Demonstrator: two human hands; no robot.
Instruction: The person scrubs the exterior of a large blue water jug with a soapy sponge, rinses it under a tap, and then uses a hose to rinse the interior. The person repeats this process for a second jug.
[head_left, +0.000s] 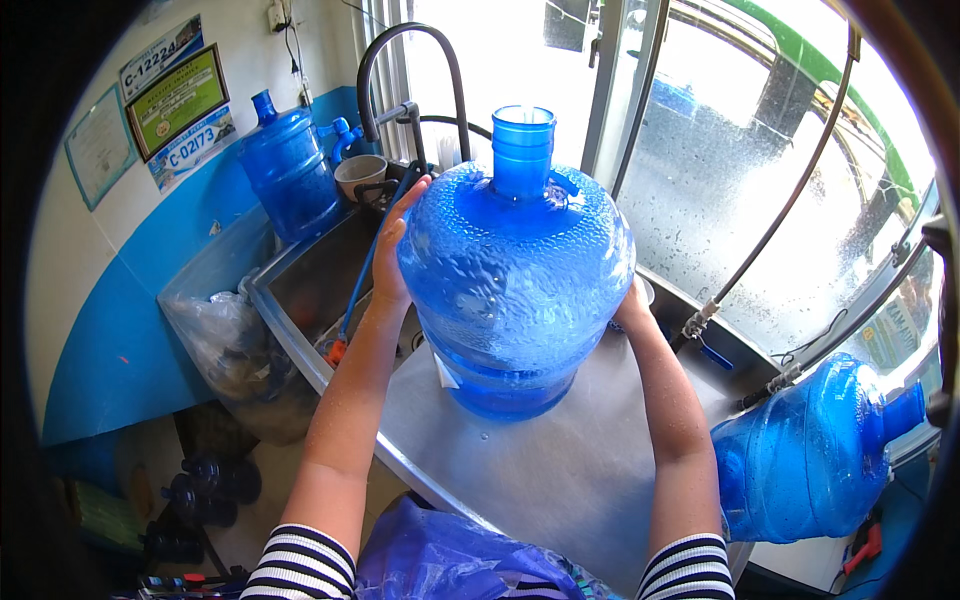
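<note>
A large blue plastic water jug (517, 292), its neck uncapped and pointing up, stands or is held over the stainless steel counter (540, 465); whether its base touches the metal I cannot tell. My left hand (394, 244) presses flat against the jug's left side, fingers extended. On the opposite side, my right hand (631, 304) grips the jug low, its fingers mostly hidden behind it. Water drops cling to both forearms. The jug has a small handle near its neck.
Left is a sink basin (307, 285) with a blue-handled tool, a second blue jug (289, 165) and a bowl (361, 174). A curved black faucet (412, 30) rises behind. Another jug (802, 457) stands right, below a hose (795, 172). A plastic bag (232, 345) hangs left.
</note>
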